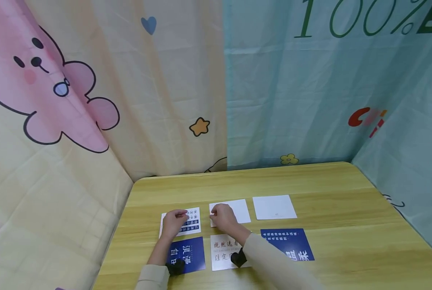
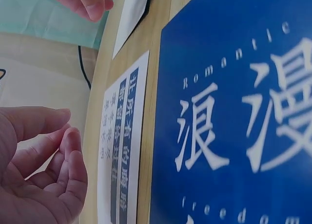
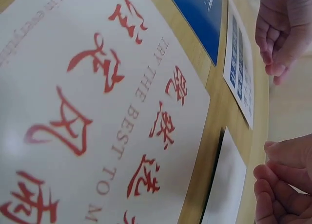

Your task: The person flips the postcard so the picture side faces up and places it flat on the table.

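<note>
My left hand point(image 1: 174, 222) is over the back-left card point(image 1: 193, 222), which is white with dark blue text bands. Its thumb and fingers are loosely bent, and nothing shows between them in the left wrist view. The right hand point(image 1: 224, 217) hovers at the left part of a plain white card point(image 1: 240, 210) in the middle of the back row, fingers loosely curled around no object. Below it lies a white card with red lettering point(image 1: 223, 257), partly covered by the right forearm. Nearer my left wrist is a blue card with white lettering point(image 1: 197, 251).
Another plain white card point(image 1: 274, 207) lies at the back right. In front of it sits a second blue card point(image 1: 292, 241), its left part hidden by the sleeve. All rest on a wooden table point(image 1: 346, 209); printed curtains point(image 1: 179, 80) hang behind and beside it.
</note>
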### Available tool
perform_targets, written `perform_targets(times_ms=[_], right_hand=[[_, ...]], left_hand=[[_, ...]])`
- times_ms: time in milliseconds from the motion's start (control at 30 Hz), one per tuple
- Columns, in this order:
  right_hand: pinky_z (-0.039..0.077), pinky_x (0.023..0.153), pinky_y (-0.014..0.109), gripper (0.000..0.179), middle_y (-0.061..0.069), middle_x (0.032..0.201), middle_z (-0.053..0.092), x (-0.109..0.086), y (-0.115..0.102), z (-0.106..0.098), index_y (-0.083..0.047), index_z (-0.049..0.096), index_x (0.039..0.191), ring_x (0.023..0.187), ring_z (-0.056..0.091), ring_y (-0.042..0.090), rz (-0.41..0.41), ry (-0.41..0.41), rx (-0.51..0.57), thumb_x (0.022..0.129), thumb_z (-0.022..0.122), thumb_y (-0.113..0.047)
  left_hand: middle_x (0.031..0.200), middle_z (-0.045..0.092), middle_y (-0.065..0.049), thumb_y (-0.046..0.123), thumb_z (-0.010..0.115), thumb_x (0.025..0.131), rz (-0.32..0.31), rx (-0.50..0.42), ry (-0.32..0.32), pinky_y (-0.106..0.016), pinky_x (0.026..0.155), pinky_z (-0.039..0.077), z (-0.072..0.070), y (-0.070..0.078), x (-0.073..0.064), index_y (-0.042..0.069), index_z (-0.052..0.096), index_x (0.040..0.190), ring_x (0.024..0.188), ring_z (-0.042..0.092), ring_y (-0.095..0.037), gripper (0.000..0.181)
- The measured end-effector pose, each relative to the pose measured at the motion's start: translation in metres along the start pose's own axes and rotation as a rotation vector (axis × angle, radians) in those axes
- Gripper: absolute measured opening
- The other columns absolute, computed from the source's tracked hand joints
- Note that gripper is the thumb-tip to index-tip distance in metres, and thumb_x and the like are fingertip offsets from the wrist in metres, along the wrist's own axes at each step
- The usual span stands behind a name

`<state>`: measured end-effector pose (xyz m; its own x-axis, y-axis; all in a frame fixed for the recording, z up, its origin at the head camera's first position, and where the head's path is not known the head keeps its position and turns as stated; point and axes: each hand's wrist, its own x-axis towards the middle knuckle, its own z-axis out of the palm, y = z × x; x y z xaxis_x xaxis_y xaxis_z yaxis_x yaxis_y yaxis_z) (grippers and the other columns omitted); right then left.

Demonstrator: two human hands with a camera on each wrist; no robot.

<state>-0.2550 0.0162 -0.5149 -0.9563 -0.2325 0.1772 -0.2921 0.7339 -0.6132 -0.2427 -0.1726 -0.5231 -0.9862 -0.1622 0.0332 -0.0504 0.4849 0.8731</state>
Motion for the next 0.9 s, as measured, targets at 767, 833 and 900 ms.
perform_targets(times_ms=[767,833,900], right_hand=[[0.050,0.063,0.031,0.010,0.007,0.078,0.064,-0.007,0.048,-0.043,0.002,0.069,0.085,0.072,0.060,0.019,0.139,0.085,0.009,0.078,0.070,-0.004],[0.050,0.064,0.032,0.010,0.008,0.079,0.065,-0.009,0.053,-0.046,0.003,0.069,0.086,0.074,0.061,0.021,0.162,0.098,0.011,0.078,0.070,-0.003],[0.050,0.064,0.033,0.010,0.008,0.079,0.065,-0.009,0.057,-0.049,0.003,0.069,0.085,0.074,0.062,0.022,0.185,0.115,0.007,0.077,0.070,-0.003]], left_hand=[[0.085,0.066,-0.015,0.005,0.060,0.084,0.025,0.053,-0.082,-0.038,0.070,0.050,0.036,0.014,0.002,-0.011,0.065,0.097,0.079,0.061,-0.026,0.022],[0.087,0.065,-0.016,0.005,0.059,0.084,0.027,0.050,-0.090,-0.038,0.070,0.050,0.038,0.015,0.002,-0.012,0.064,0.099,0.080,0.061,-0.027,0.023],[0.088,0.065,-0.017,0.005,0.058,0.084,0.029,0.048,-0.097,-0.038,0.071,0.050,0.040,0.014,0.003,-0.012,0.063,0.101,0.082,0.061,-0.028,0.025]])
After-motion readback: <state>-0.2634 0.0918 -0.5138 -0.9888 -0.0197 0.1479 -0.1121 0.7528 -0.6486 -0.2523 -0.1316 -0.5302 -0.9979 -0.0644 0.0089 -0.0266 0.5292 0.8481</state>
